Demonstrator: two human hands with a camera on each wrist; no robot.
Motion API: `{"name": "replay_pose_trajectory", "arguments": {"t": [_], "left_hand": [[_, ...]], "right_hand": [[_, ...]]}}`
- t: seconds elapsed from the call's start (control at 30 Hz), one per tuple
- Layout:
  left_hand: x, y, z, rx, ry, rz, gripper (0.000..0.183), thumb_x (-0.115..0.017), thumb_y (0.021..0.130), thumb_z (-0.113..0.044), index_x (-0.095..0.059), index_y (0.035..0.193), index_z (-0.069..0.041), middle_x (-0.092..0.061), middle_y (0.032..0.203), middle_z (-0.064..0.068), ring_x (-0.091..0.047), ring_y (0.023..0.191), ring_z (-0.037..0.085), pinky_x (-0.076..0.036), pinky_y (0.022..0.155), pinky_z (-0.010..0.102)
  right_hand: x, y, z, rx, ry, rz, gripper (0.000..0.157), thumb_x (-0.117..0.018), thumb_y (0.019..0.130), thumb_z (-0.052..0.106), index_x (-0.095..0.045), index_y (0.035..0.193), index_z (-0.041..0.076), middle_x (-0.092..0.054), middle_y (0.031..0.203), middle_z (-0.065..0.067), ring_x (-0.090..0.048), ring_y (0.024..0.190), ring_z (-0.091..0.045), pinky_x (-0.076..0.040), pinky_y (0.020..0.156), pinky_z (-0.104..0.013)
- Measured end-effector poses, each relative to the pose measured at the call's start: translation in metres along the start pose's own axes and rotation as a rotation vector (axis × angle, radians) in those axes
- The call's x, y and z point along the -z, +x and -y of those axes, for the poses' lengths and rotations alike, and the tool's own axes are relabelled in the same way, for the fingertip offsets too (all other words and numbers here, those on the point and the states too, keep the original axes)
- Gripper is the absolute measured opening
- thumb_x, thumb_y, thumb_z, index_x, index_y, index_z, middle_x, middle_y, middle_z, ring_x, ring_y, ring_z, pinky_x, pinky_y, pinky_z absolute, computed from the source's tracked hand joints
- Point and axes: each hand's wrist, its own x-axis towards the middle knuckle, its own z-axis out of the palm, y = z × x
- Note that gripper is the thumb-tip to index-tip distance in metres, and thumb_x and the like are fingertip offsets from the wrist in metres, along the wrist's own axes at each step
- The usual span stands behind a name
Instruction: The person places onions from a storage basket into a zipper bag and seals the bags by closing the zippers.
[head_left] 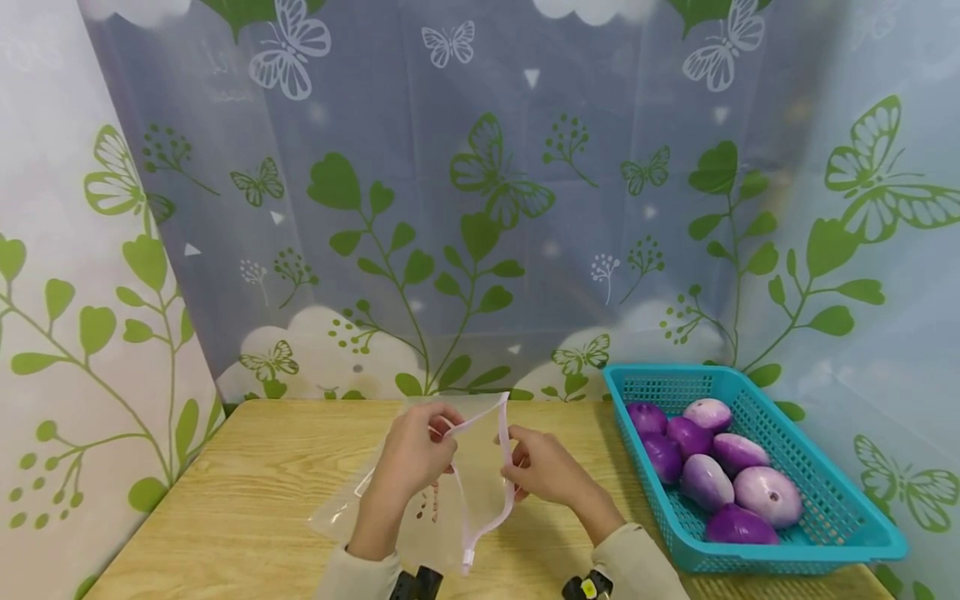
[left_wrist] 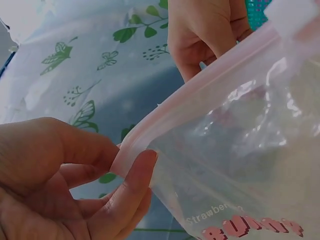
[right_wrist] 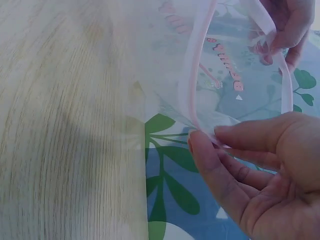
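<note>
A clear zip bag [head_left: 480, 467] with a pink zip edge stands with its mouth spread apart between both hands. Pink printed lettering shows on its side in the left wrist view, and a white slider [head_left: 468, 556] sits at the near end of the zip. My left hand [head_left: 416, 450] pinches one side of the pink edge between thumb and fingers. On the opposite side, my right hand [head_left: 551, 467] pinches the other pink edge [right_wrist: 200, 65] with thumb and fingertips. Through the clear film the wooden table shows.
A turquoise plastic basket [head_left: 840, 492] stands on the wooden table [head_left: 262, 467] at the right, close beside my right forearm. Several purple and whitish onions [head_left: 767, 496] lie in it. Behind the table hangs a patterned curtain [head_left: 600, 250] with leaves and butterflies.
</note>
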Motion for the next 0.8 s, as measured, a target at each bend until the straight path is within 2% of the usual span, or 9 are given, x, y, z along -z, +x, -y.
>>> {"name": "replay_pose_trajectory", "arguments": {"t": [0.2,0.47,0.63,0.8], "left_hand": [[0.0004,0.0020,0.0047,0.024,-0.061,0.080,0.018,-0.060,0.089,0.005,-0.070,0.102,-0.003,-0.068,0.094,0.016,-0.066,0.065,0.018,-0.065,0.058,0.037],[0.0023,0.0035,0.0089,0.024,-0.098,0.161,0.017,-0.060,0.091,0.007,-0.069,0.103,-0.001,-0.069,0.099,0.019,-0.071,0.078,0.026,-0.067,0.063,0.040],[0.0023,0.0024,0.0074,0.044,-0.122,0.172,0.016,-0.060,0.092,0.007,-0.068,0.104,-0.001,-0.067,0.100,0.018,-0.071,0.079,0.025,-0.067,0.064,0.040],[0.0011,0.0031,0.0075,0.048,-0.133,0.166,0.015,-0.060,0.093,0.005,-0.068,0.105,0.000,-0.067,0.100,0.018,-0.071,0.079,0.026,-0.067,0.065,0.041]], "right_hand": [[0.0003,0.0016,-0.0030,0.010,-0.010,-0.012,0.027,-0.063,0.095,-0.006,-0.063,0.122,-0.005,-0.070,0.083,-0.018,-0.071,0.063,-0.024,-0.066,0.057,-0.040],[0.0010,0.0023,-0.0061,0.000,-0.015,-0.012,0.025,-0.063,0.095,-0.009,-0.065,0.120,-0.008,-0.069,0.085,-0.019,-0.070,0.067,-0.024,-0.066,0.058,-0.039],[0.0027,0.0015,-0.0051,-0.002,-0.028,-0.009,0.026,-0.061,0.098,-0.005,-0.063,0.124,-0.005,-0.069,0.086,-0.016,-0.070,0.067,-0.021,-0.066,0.058,-0.038],[0.0074,0.0007,-0.0017,-0.006,-0.019,-0.018,0.025,-0.060,0.099,-0.002,-0.063,0.124,-0.003,-0.069,0.086,-0.017,-0.072,0.068,-0.027,-0.066,0.057,-0.038]]}}
